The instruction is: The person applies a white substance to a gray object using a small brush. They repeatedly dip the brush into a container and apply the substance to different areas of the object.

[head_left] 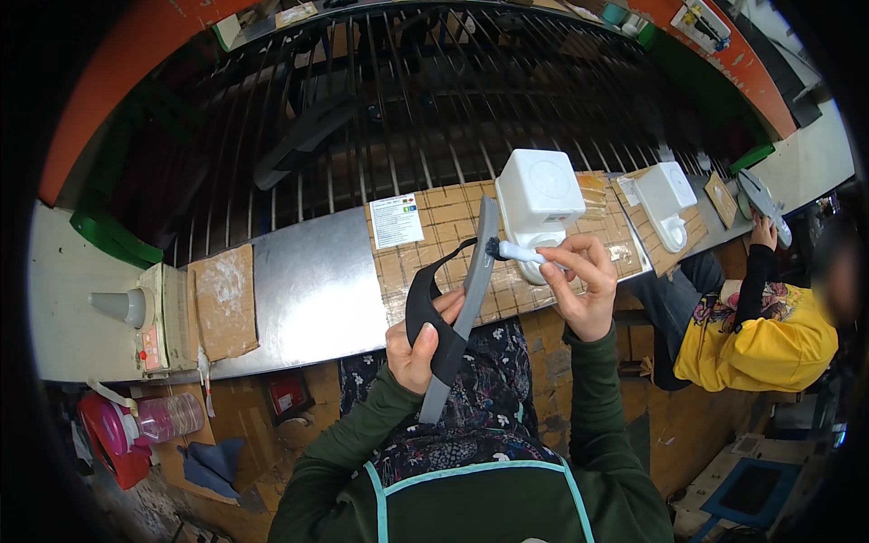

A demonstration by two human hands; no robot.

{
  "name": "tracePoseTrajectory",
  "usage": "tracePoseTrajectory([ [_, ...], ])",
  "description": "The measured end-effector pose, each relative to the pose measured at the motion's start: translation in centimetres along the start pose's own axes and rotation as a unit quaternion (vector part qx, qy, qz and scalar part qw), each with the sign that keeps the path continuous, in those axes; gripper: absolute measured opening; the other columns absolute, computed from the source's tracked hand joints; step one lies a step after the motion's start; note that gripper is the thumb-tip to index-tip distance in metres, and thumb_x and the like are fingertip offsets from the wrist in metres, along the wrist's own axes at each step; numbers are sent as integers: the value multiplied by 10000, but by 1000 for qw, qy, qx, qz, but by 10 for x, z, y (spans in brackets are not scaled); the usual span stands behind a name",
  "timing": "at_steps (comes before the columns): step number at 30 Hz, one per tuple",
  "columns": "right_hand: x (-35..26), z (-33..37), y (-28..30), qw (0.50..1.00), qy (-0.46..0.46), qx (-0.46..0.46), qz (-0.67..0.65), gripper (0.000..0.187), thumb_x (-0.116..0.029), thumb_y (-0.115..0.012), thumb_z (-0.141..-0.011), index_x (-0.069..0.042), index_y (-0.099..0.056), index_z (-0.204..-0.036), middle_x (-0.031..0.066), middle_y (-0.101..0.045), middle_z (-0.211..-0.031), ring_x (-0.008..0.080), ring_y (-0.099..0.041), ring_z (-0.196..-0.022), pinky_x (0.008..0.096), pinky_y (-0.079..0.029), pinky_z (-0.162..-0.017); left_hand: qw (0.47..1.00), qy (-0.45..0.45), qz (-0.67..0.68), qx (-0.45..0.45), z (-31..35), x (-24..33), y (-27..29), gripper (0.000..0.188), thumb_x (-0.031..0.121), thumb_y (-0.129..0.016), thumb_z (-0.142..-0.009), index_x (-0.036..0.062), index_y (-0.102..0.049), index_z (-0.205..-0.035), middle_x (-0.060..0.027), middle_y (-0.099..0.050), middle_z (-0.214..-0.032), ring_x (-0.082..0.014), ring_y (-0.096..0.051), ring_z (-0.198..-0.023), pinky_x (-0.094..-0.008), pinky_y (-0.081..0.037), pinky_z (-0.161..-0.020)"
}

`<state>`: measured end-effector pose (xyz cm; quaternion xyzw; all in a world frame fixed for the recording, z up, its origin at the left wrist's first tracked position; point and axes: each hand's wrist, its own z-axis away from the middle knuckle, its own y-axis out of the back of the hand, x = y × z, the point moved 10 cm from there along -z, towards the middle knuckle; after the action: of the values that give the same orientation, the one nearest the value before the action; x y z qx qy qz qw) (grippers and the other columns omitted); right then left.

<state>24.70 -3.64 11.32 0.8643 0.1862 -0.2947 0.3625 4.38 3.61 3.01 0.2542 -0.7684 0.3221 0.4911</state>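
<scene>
My left hand point(413, 355) grips what looks like a sandal, with a long grey sole point(472, 281) and a black upper point(422, 299). The sole stands on edge, slanting from my lap up over the bench. In my right hand point(585, 282), between thumb and fingers, is a small brush point(520, 252) with a pale handle. Its dark bristles touch the sole near the upper end. Just behind the brush, a white plastic pot point(540, 190) with a rounded front cup rests on taped cardboard point(444, 206). My right fingers partly cover that cup.
A dark roller conveyor point(362, 118) runs behind the bench, carrying a similar grey-and-black piece point(306, 138). A second white pot point(665, 195) stands to the right, near a co-worker in a yellow top point(760, 335). At left are a grey cone point(119, 307) and a pink bottle point(172, 416).
</scene>
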Motion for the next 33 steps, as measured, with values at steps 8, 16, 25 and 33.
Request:
tracePoseTrajectory([
  [8, -3, 2, -1, 1000, 7, -21, 14, 195, -121, -778, -762, -106, -762, -956, -4, -570, -825, 99, -463, -631, 282, -305, -729, 999, 20, -27, 16, -2, 0, 1, 459, 175, -344, -985, -164, -564, -1202, -281, -571, -1280, -313, -579, -1169, -349, -420, -1017],
  [16, -4, 4, -2, 999, 18, -24, 18, 201, -123, -778, -759, -108, -761, -959, -1, -585, -842, 101, -465, -619, 283, -295, -730, 999, 24, -39, 19, -6, 1, -1, 464, 190, -322, -1000, -131, -574, -1220, -260, -586, -1273, -305, -579, -1175, -350, -415, -1018],
  [25, -14, 5, -6, 996, 59, -51, 36, 186, -15, -740, -776, -27, -740, -961, 54, -577, -887, 105, -483, -678, 242, -395, -588, 999, 32, -10, 33, -7, -1, 1, 454, 189, -326, -1007, -121, -580, -1221, -248, -595, -1267, -296, -586, -1155, -344, -424, -999],
  [33, -5, -1, -1, 1000, 6, -6, 6, 167, -34, -726, -811, 3, -727, -973, 50, -565, -886, 91, -488, -703, 224, -387, -588, 999, 38, -28, 24, -5, 5, 2, 457, 193, -325, -1009, -122, -586, -1214, -243, -596, -1266, -293, -581, -1163, -342, -424, -998],
])
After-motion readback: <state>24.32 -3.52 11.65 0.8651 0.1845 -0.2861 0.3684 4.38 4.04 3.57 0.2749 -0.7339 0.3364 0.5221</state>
